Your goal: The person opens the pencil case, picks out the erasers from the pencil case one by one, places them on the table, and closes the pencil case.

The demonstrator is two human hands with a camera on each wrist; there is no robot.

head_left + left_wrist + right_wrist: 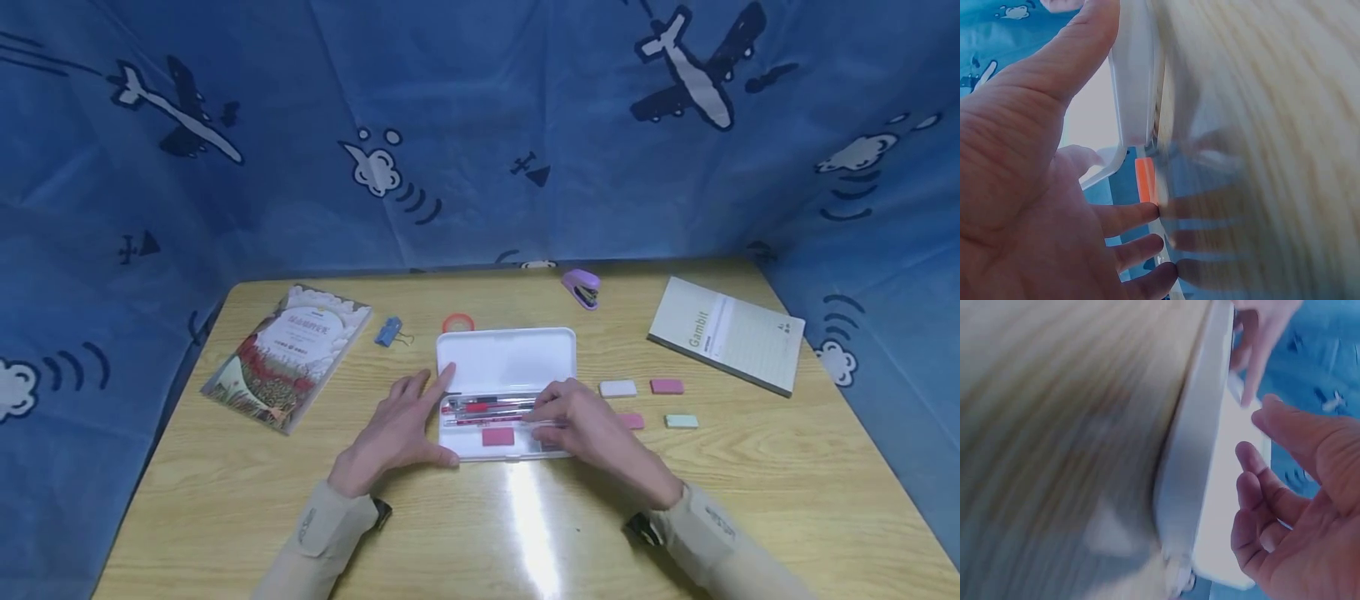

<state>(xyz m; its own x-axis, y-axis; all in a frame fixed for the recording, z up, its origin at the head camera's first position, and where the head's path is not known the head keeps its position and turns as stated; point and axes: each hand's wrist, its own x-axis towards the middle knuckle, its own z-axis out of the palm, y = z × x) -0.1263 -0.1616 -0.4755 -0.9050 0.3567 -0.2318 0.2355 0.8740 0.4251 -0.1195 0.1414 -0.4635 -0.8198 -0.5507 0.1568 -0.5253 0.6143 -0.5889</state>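
Blue cloth (465,125) backs the bench (217,517); spread, empty left hand (401,425) flanks a pencil case (506,358); relaxed, empty right hand (581,421) apparently arranges pens (491,407), probably needing a pinch next.

A book (288,358) with an illustrated cover lies aslant at the left of the wooden worktop (225,500), a blue binder clip (388,332) near it. A red ring (458,316) and a purple stapler (582,287) lie farther right, then a notebook (738,343) marked "Gambit". Blue cloth (465,108) printed with airplanes and clouds hangs behind.
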